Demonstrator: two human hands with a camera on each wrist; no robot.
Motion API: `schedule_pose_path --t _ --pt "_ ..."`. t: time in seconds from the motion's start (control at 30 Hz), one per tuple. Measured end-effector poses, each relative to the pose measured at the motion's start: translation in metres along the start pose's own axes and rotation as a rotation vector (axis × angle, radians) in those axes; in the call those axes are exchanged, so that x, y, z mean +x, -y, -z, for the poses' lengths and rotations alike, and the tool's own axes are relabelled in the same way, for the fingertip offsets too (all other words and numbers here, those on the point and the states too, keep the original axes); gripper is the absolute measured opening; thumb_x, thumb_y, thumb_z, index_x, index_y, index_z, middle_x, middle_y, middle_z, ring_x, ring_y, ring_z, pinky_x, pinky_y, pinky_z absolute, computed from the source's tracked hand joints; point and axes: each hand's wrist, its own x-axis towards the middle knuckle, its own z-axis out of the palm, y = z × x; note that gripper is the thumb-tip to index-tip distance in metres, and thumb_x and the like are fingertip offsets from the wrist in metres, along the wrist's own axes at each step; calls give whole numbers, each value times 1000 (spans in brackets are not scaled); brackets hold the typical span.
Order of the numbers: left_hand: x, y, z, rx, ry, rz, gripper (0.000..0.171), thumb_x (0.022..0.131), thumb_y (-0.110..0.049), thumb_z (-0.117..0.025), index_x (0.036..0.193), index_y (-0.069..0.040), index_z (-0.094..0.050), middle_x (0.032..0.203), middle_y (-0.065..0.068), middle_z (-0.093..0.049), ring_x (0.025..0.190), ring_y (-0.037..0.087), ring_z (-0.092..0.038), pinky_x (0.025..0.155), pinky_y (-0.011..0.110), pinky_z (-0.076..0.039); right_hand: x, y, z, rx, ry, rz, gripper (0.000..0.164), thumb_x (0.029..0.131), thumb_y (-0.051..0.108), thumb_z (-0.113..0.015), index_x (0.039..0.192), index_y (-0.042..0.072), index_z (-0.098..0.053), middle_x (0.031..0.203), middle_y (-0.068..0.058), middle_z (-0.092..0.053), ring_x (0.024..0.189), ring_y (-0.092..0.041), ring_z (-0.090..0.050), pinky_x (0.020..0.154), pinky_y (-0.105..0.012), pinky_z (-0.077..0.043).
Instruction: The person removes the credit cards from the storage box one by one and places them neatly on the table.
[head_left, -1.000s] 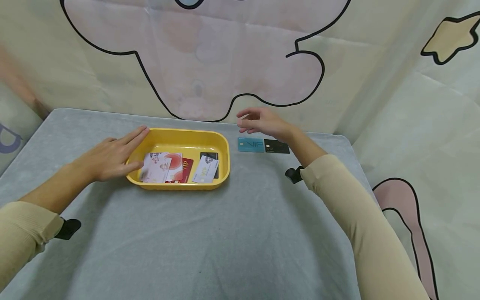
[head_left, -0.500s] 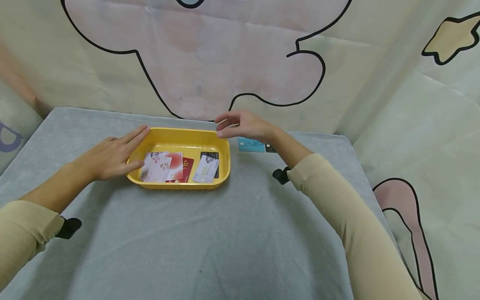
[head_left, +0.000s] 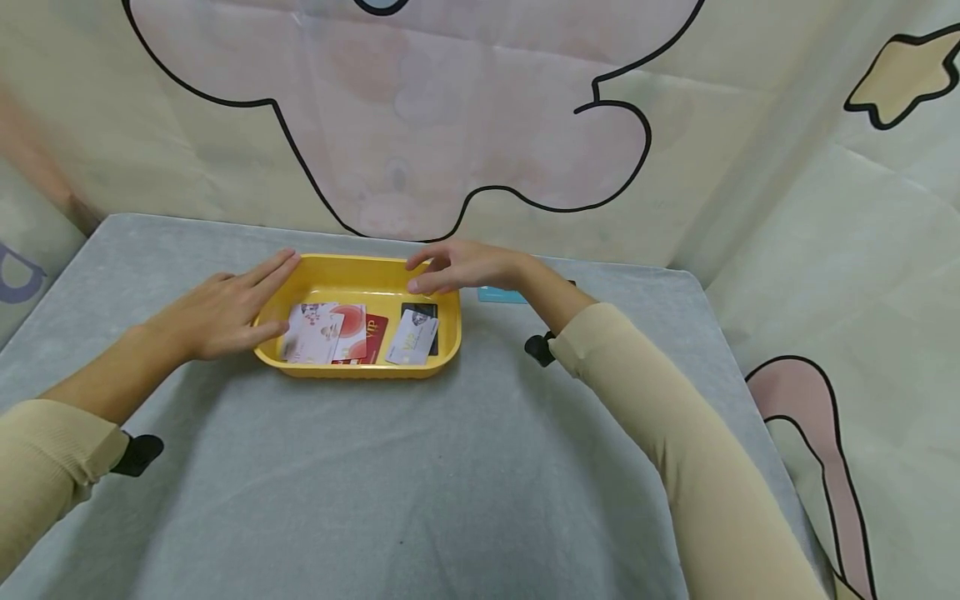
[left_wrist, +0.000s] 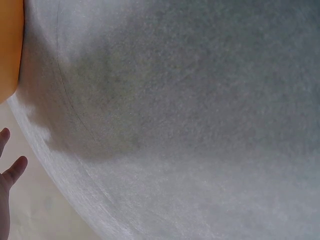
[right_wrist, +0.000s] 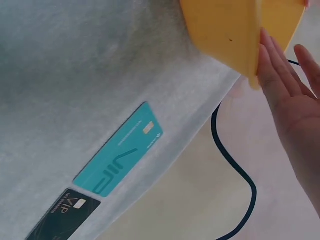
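Note:
A yellow tray [head_left: 352, 372] sits on the grey cloth. Over its left end lies my left hand [head_left: 217, 315], fingers straight, touching the rim. My right hand [head_left: 472, 267] is at the back right corner, fingers loosely bent and holding nothing; in the right wrist view its fingers overlap the rim. Inside the tray are a white patterned card [head_left: 311, 335], a pink-and-white card [head_left: 351, 332], a red VIP card [head_left: 375, 335], and a silver VIP card [head_left: 412, 337] over a black card [head_left: 432, 310]. A teal VIP card [right_wrist: 120, 152] and a black VIP card [right_wrist: 65, 215] lie outside, partly hidden by my right forearm in the head view.
The grey cloth [head_left: 420, 483] covers the table, whose back edge meets a printed curtain [head_left: 450, 125]. Black wrist pieces [head_left: 138, 456] stick out below both sleeves.
My right hand has moved left and down from above the teal card to the tray's back right corner. The left hand and the tray have stayed put.

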Motion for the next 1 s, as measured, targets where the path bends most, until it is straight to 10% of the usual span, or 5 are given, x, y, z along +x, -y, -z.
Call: schedule_pose_path --t 1.0 --pt "0 -1 0 -6 -18 -11 88 94 -44 -50 161 -10 -4 166 16 -11 124 46 -53 102 67 -36 33 27 -12 -98 190 -270 67 92 33 -70 150 16 -42 142 -3 -46 124 -24 -54 105 -34 -45"
